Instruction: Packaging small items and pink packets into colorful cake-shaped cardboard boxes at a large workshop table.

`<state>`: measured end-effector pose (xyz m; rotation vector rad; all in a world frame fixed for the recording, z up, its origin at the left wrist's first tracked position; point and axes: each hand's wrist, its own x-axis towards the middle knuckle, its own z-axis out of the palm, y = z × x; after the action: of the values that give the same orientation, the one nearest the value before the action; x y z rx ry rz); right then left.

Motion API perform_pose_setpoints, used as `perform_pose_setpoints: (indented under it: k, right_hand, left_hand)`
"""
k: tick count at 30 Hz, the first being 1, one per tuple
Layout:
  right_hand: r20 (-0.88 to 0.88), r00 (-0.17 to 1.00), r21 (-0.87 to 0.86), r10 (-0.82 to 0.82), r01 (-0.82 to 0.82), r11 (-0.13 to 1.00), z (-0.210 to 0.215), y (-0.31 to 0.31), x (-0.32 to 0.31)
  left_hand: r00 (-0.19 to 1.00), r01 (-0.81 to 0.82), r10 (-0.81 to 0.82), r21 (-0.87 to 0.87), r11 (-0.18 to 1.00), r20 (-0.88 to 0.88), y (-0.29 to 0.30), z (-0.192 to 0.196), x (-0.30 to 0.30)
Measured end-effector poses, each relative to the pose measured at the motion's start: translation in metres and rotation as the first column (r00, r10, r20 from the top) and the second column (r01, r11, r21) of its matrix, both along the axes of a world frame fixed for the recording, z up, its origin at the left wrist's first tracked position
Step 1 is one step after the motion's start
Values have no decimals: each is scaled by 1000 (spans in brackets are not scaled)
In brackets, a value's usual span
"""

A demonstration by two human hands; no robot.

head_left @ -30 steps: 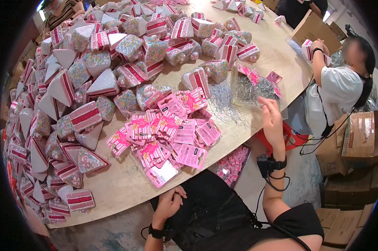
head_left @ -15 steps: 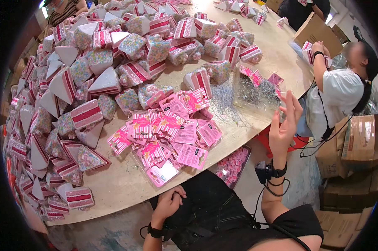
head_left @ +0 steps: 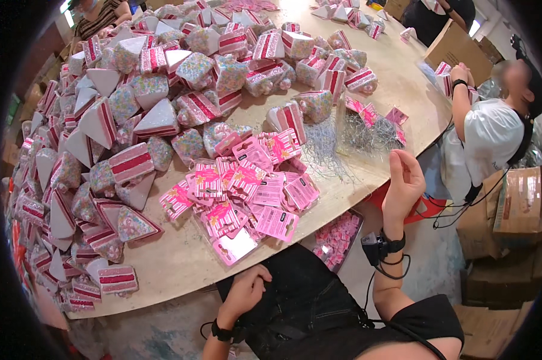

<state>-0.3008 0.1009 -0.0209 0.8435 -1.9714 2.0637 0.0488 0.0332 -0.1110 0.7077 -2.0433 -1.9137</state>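
My right hand (head_left: 404, 187) is raised off the table's right edge, its fingertips and thumb brought together in a closed pinch with nothing visible in it. My left hand (head_left: 248, 292) rests on my dark-clothed lap by the table's front edge, fingers curled in, nothing showing in them. Nearest to it on the table lies a heap of pink printed cards (head_left: 269, 189), some striped. Close to the right hand, a clear plastic tray (head_left: 359, 146) holds thin silvery wires and a few pink cards. More loose silvery wires (head_left: 322, 144) lie beside the tray.
A large pile of cake-slice-shaped ornaments (head_left: 131, 163) covers the table's (head_left: 184, 275) left and back. Below the edge stands a bin of pink pieces (head_left: 337, 238). At right, a person in a white shirt (head_left: 484, 141) handles an ornament; cardboard boxes (head_left: 523, 198) are stacked behind. Others work farther back.
My right hand has gone from spread, extended fingers to a closed pinch, and sits slightly lower. My left hand stays on my lap. The view has shifted slightly.
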Motion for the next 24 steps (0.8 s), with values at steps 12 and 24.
perform_pose_setpoints:
  k: [12, 24]
  right_hand:
    - [-2, 637, -585, 771, -626, 516, 54, -68, 117]
    - [-67, 485, -284, 872, -847, 449, 38, -62, 142]
  left_hand:
    - [863, -404, 34, -647, 647, -504, -25, 174, -56]
    - [745, -664, 337, -597, 449, -575, -33, 137, -67]
